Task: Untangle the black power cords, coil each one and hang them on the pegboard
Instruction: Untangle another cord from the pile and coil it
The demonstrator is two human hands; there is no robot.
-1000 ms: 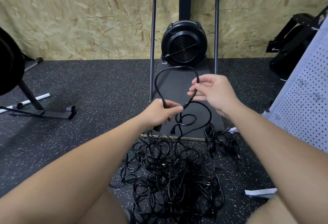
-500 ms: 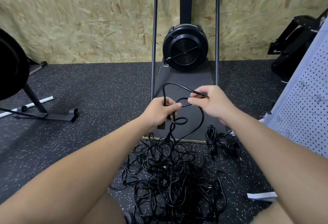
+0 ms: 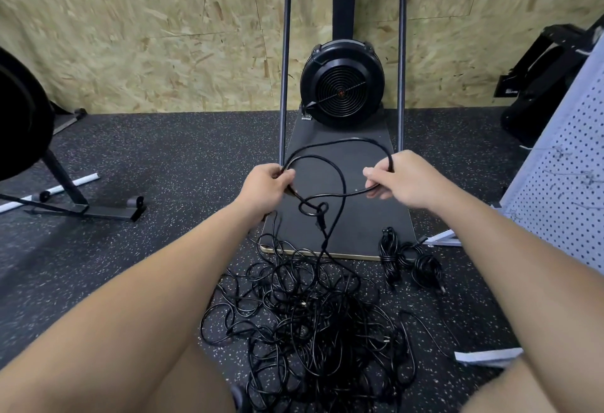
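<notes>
A: Two hands are working one black power cord [image 3: 341, 141] up off the floor. The left hand [image 3: 265, 185] is pinching the cord where its loops are crossing, fingers curled around it.

B: And the right hand [image 3: 402, 181]?

A: It is gripping the far side of the same loop, thumb and fingers closed round the cord. Between the hands the cord is arching up and over in a wide hoop, with a second, smaller loop lying inside it.

B: Where is the rest of it going?

A: Below the left hand it is twisting into a small knot-like curl, then dropping straight down into the tangled pile of cords [image 3: 310, 321] that is lying on the speckled rubber floor [image 3: 157, 157], between the person's forearms.

B: Anything already sorted?

A: Just right of the pile, two coiled cord bundles [image 3: 408, 260] are lying at the near corner of the black platform [image 3: 343, 226] of an exercise machine. Its round fan housing [image 3: 340, 92] is standing against the chipboard wall [image 3: 147, 30].

B: The pegboard?

A: The white pegboard [image 3: 568, 177] is leaning at the right edge, well apart from the held cord, with thin wire hooks showing on it.
</notes>
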